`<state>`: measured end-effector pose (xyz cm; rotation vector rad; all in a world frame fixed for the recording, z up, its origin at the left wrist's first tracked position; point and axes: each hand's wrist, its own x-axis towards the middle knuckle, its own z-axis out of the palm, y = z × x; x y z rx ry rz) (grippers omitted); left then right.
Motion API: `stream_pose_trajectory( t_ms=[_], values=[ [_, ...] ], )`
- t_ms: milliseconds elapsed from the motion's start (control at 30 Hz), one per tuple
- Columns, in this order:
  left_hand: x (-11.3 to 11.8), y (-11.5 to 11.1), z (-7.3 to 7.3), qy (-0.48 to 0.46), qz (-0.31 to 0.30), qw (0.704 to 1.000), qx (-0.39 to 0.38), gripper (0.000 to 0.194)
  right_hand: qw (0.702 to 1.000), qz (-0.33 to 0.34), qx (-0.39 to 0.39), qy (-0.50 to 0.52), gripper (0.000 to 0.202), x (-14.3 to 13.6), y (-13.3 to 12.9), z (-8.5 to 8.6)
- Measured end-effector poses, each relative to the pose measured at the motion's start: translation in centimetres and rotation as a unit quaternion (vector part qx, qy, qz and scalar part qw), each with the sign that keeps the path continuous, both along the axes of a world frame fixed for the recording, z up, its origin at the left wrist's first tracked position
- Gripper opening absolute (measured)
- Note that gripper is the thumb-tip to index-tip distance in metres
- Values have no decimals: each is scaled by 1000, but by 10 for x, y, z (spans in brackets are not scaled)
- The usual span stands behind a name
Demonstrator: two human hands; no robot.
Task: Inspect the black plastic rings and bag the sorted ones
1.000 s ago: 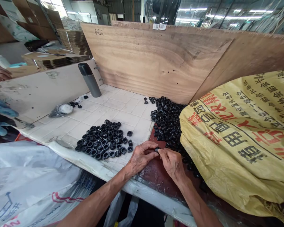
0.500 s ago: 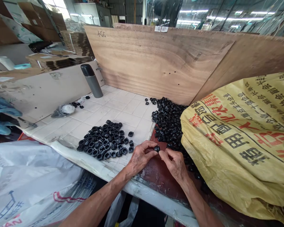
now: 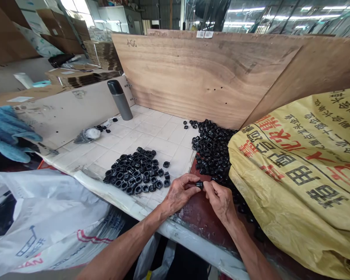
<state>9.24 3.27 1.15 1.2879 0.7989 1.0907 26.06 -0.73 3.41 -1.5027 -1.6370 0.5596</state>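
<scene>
Between the thumb and fingers of my left hand [image 3: 181, 191] is a small black plastic nut [image 3: 199, 184], held over the dark red board [image 3: 192, 216]. My right hand [image 3: 220, 197] is closed in a pinch at the nut's right side; whatever its fingertips hold is hidden or too small to name. Left of my hands, a spread of similar black nuts [image 3: 134, 171] lies on the pale tiled tabletop [image 3: 151, 134], many with their round openings facing up. Beyond my right hand rises a larger heap of black nuts [image 3: 212, 146], partly under the yellow sack.
A printed yellow sack [image 3: 294, 175] bulges on the right. Wooden boards [image 3: 204, 74] wall the back. A grey flask [image 3: 122, 103] stands at the back left, near a clear bag [image 3: 89, 135] with a white top. White sacking [image 3: 52, 217] hangs at the front left.
The whole view has shifted slightly, so things sit a little further right. Both hands keep the same pose around the nut.
</scene>
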Motion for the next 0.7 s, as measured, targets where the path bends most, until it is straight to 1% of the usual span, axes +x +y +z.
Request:
stream_pose_trajectory(
  t_ms=[100,167,233,267,333,400,500,567,633,700],
  values=[
    [-1,-1,0,7,-5,1000,-2,25,1000,14,10,9,23,0,0,1],
    [-1,-2,1,13,-15,1000,-2,25,1000,7,-4,25,25,-1,0,1],
    [-2,-2,3,15,-19,1000,-6,25,999,-14,-22,45,30,-1,0,0],
    [-2,-2,3,9,-20,1000,-14,26,998,-16,-22,53,27,0,1,0],
    [-1,-2,4,-15,-22,999,-40,28,998,2,-14,62,22,0,1,-1],
    [-1,-1,5,-36,-29,997,-62,32,997,18,-25,72,22,0,1,-2],
    [0,-1,9,-50,-49,994,-84,33,993,12,-61,98,21,-1,-1,-1],
    [0,0,12,-67,-60,991,-99,34,992,18,-57,108,22,-1,-2,1],
    [-1,1,13,-80,-63,989,-106,34,992,28,-48,114,22,-3,-3,2],
    [-2,0,12,-64,-62,992,-94,33,990,19,-62,127,20,-5,-4,3]
  ],
)
